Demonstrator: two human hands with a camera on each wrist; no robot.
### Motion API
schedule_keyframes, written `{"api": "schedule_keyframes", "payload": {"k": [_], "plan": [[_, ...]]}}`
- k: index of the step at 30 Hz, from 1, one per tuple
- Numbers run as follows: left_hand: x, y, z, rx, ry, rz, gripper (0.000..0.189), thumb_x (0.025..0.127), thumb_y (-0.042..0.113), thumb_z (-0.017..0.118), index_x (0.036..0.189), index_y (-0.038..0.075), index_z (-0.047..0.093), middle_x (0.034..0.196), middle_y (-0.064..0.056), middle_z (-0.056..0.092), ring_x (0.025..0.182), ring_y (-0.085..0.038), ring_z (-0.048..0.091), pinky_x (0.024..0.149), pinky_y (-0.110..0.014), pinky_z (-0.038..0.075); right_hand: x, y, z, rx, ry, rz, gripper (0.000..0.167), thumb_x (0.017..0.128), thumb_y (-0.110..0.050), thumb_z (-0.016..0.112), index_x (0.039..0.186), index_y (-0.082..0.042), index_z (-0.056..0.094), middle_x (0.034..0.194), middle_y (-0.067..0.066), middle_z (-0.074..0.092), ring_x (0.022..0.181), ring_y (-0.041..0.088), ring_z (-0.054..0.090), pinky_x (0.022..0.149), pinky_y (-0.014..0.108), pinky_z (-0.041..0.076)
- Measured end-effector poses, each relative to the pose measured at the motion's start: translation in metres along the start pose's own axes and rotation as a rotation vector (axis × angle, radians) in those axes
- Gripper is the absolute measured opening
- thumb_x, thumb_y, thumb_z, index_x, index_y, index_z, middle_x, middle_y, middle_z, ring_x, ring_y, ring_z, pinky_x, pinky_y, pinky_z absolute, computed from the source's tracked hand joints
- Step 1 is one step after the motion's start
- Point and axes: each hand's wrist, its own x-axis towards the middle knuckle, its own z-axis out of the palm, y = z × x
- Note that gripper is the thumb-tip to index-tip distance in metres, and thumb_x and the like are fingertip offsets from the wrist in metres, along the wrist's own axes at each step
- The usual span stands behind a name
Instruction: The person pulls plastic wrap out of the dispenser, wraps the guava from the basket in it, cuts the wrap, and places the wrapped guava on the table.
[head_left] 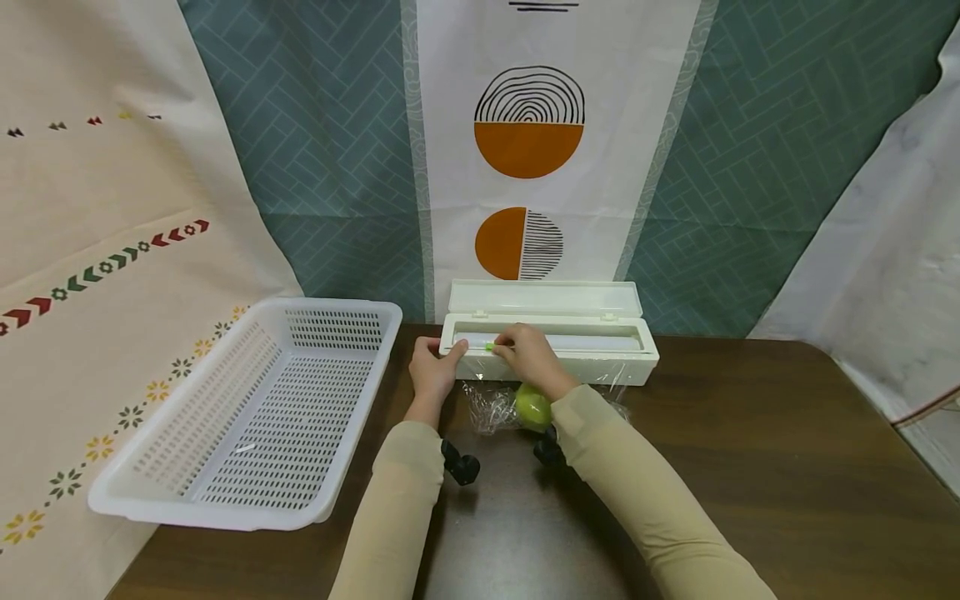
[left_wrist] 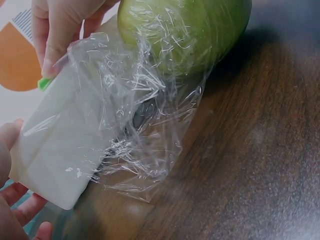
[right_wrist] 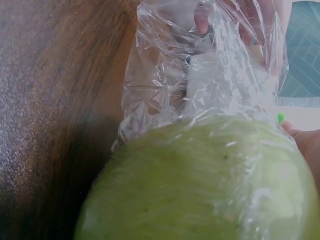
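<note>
The head view shows a green fruit on the dark wooden table, just in front of a white box. Crumpled clear film covers the fruit and reaches the box's front edge. The right hand pinches a small bright-green tab at that edge, while the left hand grips the box's left end. The box's lid stands raised behind a pale roll. Well to the left sits a white slotted basket.

glossy, crinkled plastic film; smooth, shiny fruit; smooth plastic box; wood-grained bench with a soft sheen; matt cloth hanging.
</note>
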Motion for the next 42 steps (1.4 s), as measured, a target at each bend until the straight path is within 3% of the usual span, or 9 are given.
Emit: {"api": "schedule_keyframes", "payload": {"k": [42], "plan": [[-0.0029, 0.0001, -0.0028, -0.006, -0.022, 0.007, 0.049, 0.083, 0.036, 0.071, 0.115, 0.005, 0.050, 0.114, -0.017, 0.056, 0.105, -0.030, 0.050, 0.090, -0.044, 0.045, -0.0036, 0.0097, -0.0074, -0.008, -0.006, 0.003, 0.020, 0.093, -0.019, 0.059, 0.104, -0.005, 0.070, 0.104, 0.009, 0.068, 0.095, 0.022, 0.063, 0.082, 0.037, 0.052]]}}
